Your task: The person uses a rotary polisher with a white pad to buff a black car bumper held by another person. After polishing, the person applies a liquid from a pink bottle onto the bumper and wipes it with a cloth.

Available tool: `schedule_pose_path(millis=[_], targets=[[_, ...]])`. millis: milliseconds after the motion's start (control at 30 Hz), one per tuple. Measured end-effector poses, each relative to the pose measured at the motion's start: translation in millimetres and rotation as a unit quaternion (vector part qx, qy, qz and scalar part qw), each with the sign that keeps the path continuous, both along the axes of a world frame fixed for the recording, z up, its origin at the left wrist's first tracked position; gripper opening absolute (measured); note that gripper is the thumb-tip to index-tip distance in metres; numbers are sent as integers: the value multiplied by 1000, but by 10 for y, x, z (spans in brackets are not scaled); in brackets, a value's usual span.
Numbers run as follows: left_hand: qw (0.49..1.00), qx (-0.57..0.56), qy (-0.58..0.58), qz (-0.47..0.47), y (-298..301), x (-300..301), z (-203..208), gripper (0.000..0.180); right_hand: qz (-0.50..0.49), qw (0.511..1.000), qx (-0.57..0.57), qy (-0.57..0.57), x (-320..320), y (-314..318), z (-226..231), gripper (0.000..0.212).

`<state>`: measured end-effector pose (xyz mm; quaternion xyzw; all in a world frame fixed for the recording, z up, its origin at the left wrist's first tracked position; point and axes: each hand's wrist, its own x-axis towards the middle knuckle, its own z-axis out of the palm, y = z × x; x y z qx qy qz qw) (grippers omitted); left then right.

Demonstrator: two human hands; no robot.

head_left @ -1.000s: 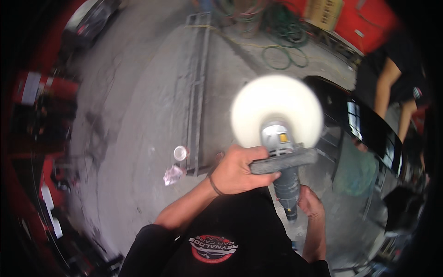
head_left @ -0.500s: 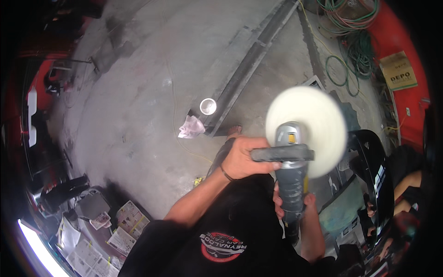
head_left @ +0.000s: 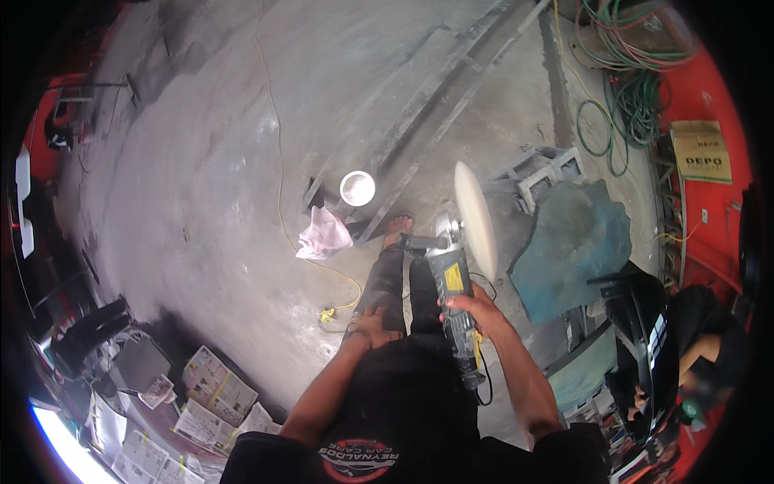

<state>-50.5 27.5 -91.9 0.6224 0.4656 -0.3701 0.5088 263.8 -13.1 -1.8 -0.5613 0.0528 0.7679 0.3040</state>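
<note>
A grey and black polisher stands upright in front of my right leg, gripped around its body by my right hand. Its cream round buffing pad is turned edge-on and faces right. The side handle points left, with no hand on it. My left hand rests on my left thigh, fingers spread and holding nothing. On the floor ahead, a white round tub stands beside a pale pink cloth.
Another person crouches at the right by a glossy black curved panel. A teal sheet lies near a grey metal frame. Coiled hoses and a cardboard box are far right. A yellow cord crosses the floor; newspapers lie lower left.
My left hand has let go of the side handle and moved down to my thigh. The polisher has lowered and turned, so its pad, blurred and face-on before, now shows edge-on.
</note>
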Motion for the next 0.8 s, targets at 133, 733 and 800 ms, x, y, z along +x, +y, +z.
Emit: schedule_pose_path(millis=[133,733,800], targets=[[993,-64,95,-17,-56,291,-292,129,-28,997,34,-68,76,729,-465,58],[991,9,125,53,-327,877,-486,95,-94,832,159,-524,923,3428,-2763,70],[992,4,115,44,-260,857,-469,97,-94,802,137,-573,1136,3452,-3313,70]])
